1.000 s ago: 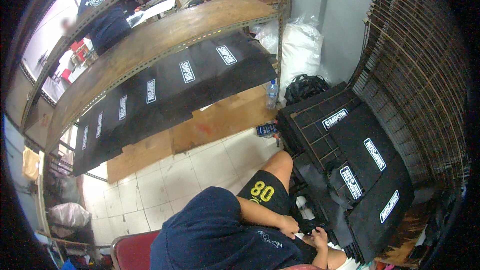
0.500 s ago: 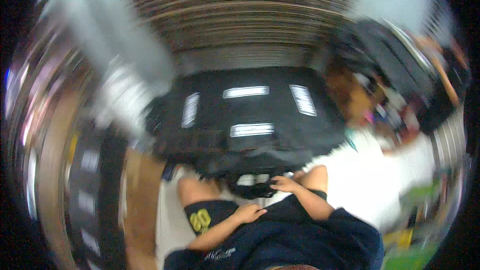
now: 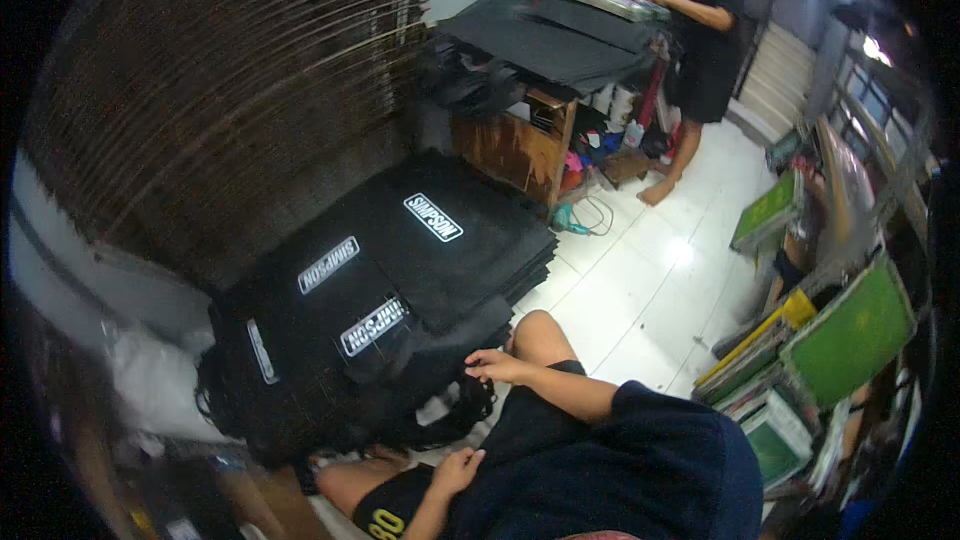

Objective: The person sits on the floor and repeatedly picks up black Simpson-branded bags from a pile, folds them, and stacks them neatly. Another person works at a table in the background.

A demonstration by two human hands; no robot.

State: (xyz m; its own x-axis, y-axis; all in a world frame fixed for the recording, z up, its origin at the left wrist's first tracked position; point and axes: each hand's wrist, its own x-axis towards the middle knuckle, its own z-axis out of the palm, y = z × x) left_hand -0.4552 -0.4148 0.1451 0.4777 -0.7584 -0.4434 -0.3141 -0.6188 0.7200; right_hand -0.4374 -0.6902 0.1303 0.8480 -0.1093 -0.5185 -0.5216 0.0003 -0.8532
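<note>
We pinch the black cloth (image 3: 440,360) with right hand (image 3: 495,368) fingers; left hand (image 3: 455,470) fingers curl loosely. Four white labels lie beyond our fingertips.

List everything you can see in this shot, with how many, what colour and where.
fabric pieces: a stack, count unclear, black with white rectangular prints, on the floor ahead of the knees
slatted blind: one, dark brown, against the wall at upper left
wooden table: one, brown, draped with black cloth, upper middle
co-worker: one, in black, standing at the table, top right
framed screens: several, green, leaning at the right
floor: white tiles, middle
left hand: one, resting on the person's own thigh, touching no fabric
right hand: one, fingertips on the near edge of the fabric stack
</note>
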